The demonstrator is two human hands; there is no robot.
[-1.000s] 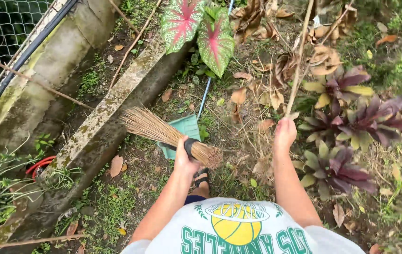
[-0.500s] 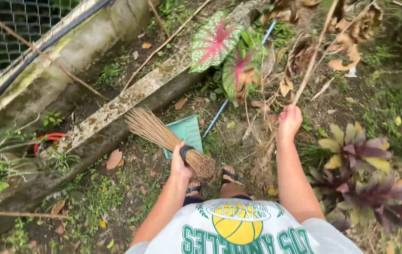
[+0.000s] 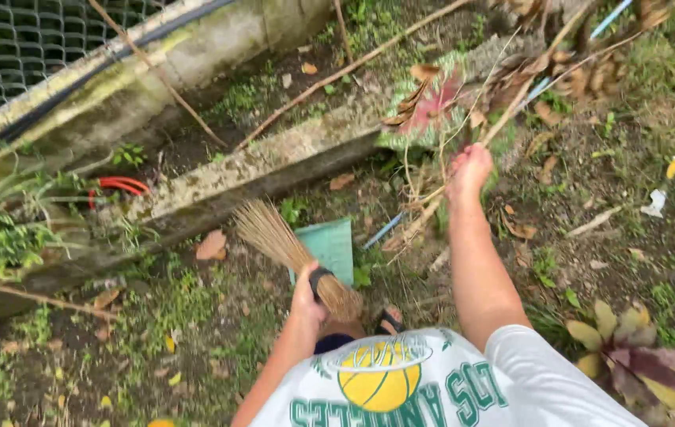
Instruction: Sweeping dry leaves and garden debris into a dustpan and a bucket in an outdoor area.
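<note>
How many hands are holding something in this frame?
2: the left hand grips the stick broom near the green dustpan; the right hand grips a dry branch.

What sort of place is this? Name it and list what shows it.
Most likely a backyard garden edge. A mossy concrete curb runs beside a wire mesh fence; the left hand holds a stick broom, the right hand a dry leafy branch.
</note>
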